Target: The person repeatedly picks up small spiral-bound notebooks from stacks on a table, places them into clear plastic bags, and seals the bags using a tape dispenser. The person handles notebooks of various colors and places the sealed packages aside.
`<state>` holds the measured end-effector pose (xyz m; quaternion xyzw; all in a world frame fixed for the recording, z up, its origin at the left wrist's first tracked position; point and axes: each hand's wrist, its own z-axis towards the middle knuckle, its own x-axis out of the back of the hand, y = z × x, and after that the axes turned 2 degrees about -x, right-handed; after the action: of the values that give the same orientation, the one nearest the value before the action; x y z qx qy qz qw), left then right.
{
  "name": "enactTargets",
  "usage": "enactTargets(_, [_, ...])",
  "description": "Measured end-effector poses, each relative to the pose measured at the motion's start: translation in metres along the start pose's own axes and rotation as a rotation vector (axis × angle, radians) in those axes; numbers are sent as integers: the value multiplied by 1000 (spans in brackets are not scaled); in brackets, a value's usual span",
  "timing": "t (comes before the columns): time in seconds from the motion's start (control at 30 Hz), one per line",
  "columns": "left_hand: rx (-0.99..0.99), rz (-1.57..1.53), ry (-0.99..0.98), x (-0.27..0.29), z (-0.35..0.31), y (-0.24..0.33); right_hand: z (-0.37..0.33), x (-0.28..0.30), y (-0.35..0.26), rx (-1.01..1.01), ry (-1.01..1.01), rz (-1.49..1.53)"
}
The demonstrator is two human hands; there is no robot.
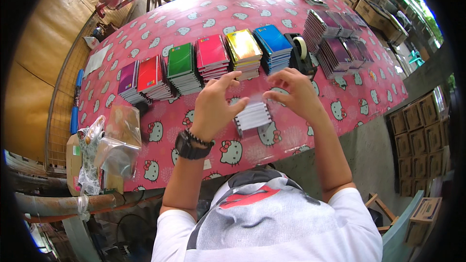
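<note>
My left hand, with a dark watch and a braided band at its wrist, hovers at the left of a small bundle of spiral notebooks. Its thumb and fingers are parted. Over the bundle's right side, my right hand has bent fingers with a gap to the thumb. White page edges and wire bindings of the bundle show. A faint clear sheen lies between the hands; whether it is plastic film in my fingers I cannot make out. Beyond stand stacks of notebooks: purple, red, green, pink, yellow and blue.
A black tape dispenser stands right of the blue stack. Plastic-wrapped purple notebook bundles are piled beyond it. Clear plastic bags hang at the table's left edge. The table has a pink patterned cover. Cartons stand at right.
</note>
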<state>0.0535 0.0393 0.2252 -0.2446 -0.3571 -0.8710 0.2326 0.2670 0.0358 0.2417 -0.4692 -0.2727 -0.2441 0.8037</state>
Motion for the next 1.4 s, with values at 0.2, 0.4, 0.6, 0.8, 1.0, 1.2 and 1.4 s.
enactTargets(0.2, [39,4,-134,3,12,12,0,-11,30,-180,22,251])
enactTargets(0.4, [-210,285,-565,-10,-25,17,-47,-10,84,-219,-428,639])
enactTargets(0.6, [-133,-88,-124,14,-37,9,-64,-36,71,74,-313,351])
enactTargets(0.8, [-4,3,-178,-18,-113,-25,-63,-46,67,198,-429,222])
enactTargets(1.0, [-49,-53,-460,-32,-104,-32,-58,-43,72,197,-588,182])
enactTargets(1.2, [-54,-141,-444,-31,-98,-32,-56,-45,71,241,-666,125])
enactTargets(1.4, [-13,-124,-450,-22,-119,-32,-56,-38,65,271,-722,70])
